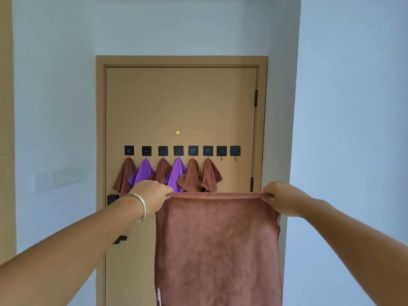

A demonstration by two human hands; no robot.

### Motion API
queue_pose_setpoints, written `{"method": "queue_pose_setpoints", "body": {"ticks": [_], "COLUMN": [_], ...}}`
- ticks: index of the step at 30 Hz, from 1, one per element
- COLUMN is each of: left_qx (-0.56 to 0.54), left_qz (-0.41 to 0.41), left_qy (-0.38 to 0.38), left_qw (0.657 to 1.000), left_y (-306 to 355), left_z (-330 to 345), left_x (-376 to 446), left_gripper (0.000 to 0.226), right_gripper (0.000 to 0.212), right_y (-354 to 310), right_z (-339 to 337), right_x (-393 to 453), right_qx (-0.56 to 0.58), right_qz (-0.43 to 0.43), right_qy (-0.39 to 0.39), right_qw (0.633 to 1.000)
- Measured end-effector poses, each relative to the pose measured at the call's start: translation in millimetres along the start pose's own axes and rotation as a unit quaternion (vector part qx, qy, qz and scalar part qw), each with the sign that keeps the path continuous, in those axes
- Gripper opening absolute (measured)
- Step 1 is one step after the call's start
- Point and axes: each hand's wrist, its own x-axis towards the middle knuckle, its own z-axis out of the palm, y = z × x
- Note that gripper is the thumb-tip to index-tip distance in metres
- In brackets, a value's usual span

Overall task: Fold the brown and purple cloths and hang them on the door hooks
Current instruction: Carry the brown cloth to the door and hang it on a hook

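The brown cloth (217, 246) held out in front is soft, matt fabric with a short, slightly fuzzy nap and a rolled hem along its top edge. The purple cloths (141, 173) on the hooks (178, 150) look like the same plush fabric. The door (181, 102) is smooth, matt tan. The bracelet (141, 205) is shiny, silvery metal.

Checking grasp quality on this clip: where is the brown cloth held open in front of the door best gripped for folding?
At its two top corners, from the outer sides, as the left hand and right hand do: the brown cloth hangs flat with its hemmed top edge taut.
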Motion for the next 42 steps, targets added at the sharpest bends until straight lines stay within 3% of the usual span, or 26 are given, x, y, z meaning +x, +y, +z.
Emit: {"method": "queue_pose_setpoints", "body": {"ticks": [11, 14, 19, 22, 24, 27, 29, 32, 34, 36, 38, 40, 42], "left_qx": [-0.021, -0.024, -0.102, -0.042, -0.015, 0.013, 0.022, 0.006, 0.010, -0.017, -0.012, 0.027, 0.051], "left_qz": [-0.025, -0.015, 0.043, 0.102, 0.131, 0.191, 0.176, 0.161, 0.173, 0.144, 0.135, 0.119, 0.116], "left_qy": [0.023, 0.057, 0.114, 0.145, 0.111, 0.092, 0.071, 0.080, 0.093, 0.074, 0.058, 0.068, 0.068], "left_qw": [0.999, 0.998, 0.987, 0.983, 0.985, 0.977, 0.982, 0.984, 0.981, 0.987, 0.989, 0.990, 0.990], "left_y": [19.6, 16.6, 13.0, 6.0, -2.0, -15.4, -23.1, -32.1, -30.8, -28.9, -26.0, -24.6, -21.0], "left_z": [50.4, 67.5, 96.6, 116.3, 131.6, 157.1, 168.7, 184.9, 195.1, 206.0, 212.3, 219.2, 217.4], "left_x": [131.3, 161.6, 215.4, 253.3, 279.9, 326.7, 354.7, 393.7, 419.9, 443.4, 463.4, 479.3, 489.9], "left_gripper": [0.026, 0.036, 0.049, 0.047, 0.038, 0.024, 0.018, 0.038, 0.046, 0.043, 0.063, 0.041, 0.057], "right_gripper": [0.025, 0.026, 0.021, 0.020, 0.027, 0.038, 0.041, 0.052, 0.048, 0.039, 0.040, 0.045, 0.049], "right_y": [72.2, 81.4, 95.2, 99.9, 101.7, 104.7, 105.7, 106.4, 106.9, 106.3, 104.8, 102.6, 101.3], "right_z": [26.8, 38.3, 66.2, 82.2, 92.1, 103.5, 109.6, 118.3, 127.7, 135.7, 141.8, 144.1, 144.7], "right_x": [132.0, 162.0, 218.3, 256.1, 283.9, 325.7, 353.0, 388.6, 411.3, 430.5, 446.2, 460.9, 475.5], "right_qx": [-0.003, 0.005, 0.100, 0.142, 0.146, 0.119, 0.055, -0.061, -0.100, -0.115, -0.132, -0.161, -0.188], "right_qz": [-0.032, -0.031, -0.021, 0.009, 0.014, 0.004, -0.036, -0.125, -0.153, -0.157, -0.149, -0.124, -0.095], "right_qy": [0.054, 0.086, 0.144, 0.150, 0.153, 0.151, 0.136, 0.119, 0.126, 0.134, 0.121, 0.108, 0.107], "right_qw": [0.998, 0.996, 0.984, 0.978, 0.977, 0.981, 0.989, 0.983, 0.975, 0.972, 0.972, 0.973, 0.972]}}
